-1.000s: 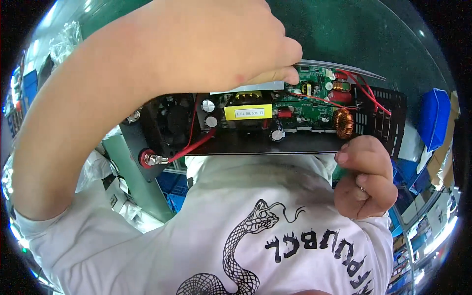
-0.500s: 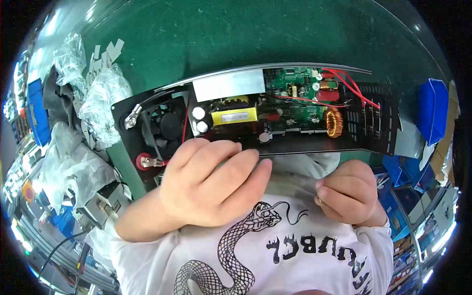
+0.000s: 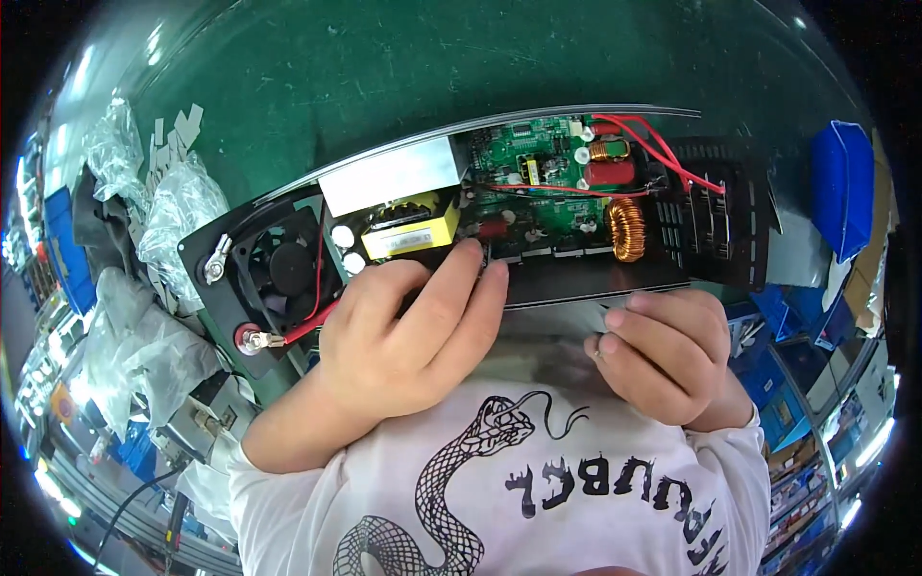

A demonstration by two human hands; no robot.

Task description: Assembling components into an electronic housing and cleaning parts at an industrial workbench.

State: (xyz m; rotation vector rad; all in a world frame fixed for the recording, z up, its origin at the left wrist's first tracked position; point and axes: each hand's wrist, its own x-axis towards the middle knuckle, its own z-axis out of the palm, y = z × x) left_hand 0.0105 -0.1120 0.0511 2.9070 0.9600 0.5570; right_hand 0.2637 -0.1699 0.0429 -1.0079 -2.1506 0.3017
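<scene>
An opened power inverter (image 3: 595, 282) in a black metal casing lies across the bench in front of me. Inside it are a fan (image 3: 288, 267), a yellow transformer (image 3: 423, 233), a green circuit board (image 3: 538, 206) and a copper-wound coil (image 3: 627, 230). My left hand (image 3: 408, 336) is curled over the near wall of the casing, fingertips inside beside the transformer; its thumb is hidden. Just off the near edge, my right hand (image 3: 667, 355) is closed in a pinch around something tiny, mostly covered by the fingers.
Crumpled clear plastic bags (image 3: 139, 331) lie at the left, beside a dark cloth (image 3: 101, 211). A blue bin (image 3: 841, 192) stands on the right. Red wires (image 3: 663, 149) loop above the casing's right end. Green bench surface (image 3: 461, 58) stretches beyond the inverter.
The inverter has shifted left and tilted slightly. My left fingers have moved from its near edge to reach inside. The pinched right hand has moved slightly left, nearer the casing.
</scene>
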